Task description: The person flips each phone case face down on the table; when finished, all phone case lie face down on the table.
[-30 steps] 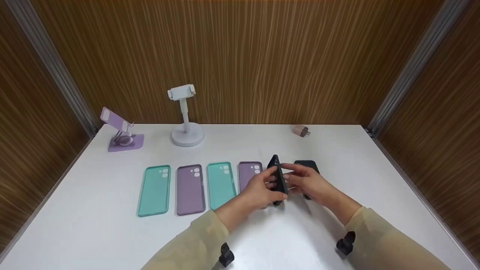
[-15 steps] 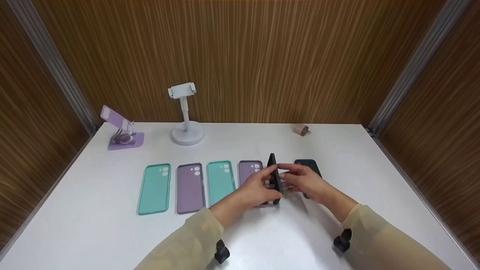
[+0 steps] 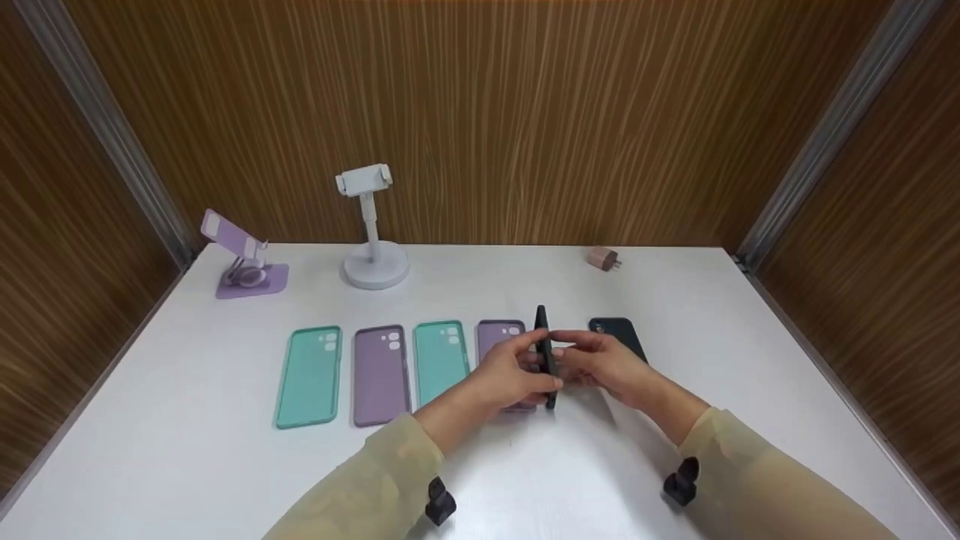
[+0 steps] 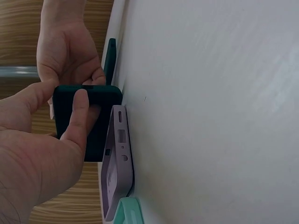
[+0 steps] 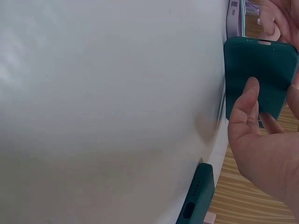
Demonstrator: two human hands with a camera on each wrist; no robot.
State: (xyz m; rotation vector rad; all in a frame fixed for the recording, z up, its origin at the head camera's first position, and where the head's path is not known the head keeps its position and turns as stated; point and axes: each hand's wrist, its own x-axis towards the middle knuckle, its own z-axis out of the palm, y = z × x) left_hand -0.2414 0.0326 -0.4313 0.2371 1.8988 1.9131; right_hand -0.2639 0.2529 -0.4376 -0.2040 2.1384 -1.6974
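Note:
A dark green phone case (image 3: 548, 356) stands nearly upright between both hands, edge-on in the head view. My left hand (image 3: 502, 379) grips it from the left, with its thumb over the near short end and a finger at the upper edge. From the other side my right hand (image 3: 611, 367) holds it, its thumb on the flat green face (image 5: 261, 65) in the right wrist view. I cannot tell whether a phone sits inside it. Under the left hand lies a purple phone case (image 3: 495, 335), partly hidden. Another dark green case (image 3: 622, 334) lies beyond the right hand.
To the left lie two mint cases, one at the row's end (image 3: 308, 379), with a second purple case (image 3: 381, 379) between them. Farther back stand a purple phone stand (image 3: 232, 238), a white phone stand (image 3: 376, 266) and a pink plug charger (image 3: 602, 258). Wood-grain panels enclose the table.
The held dark green case has shifted slightly left and turned from slanted to more edge-on. Both hands have moved a little left with it, and the other things stay in place.

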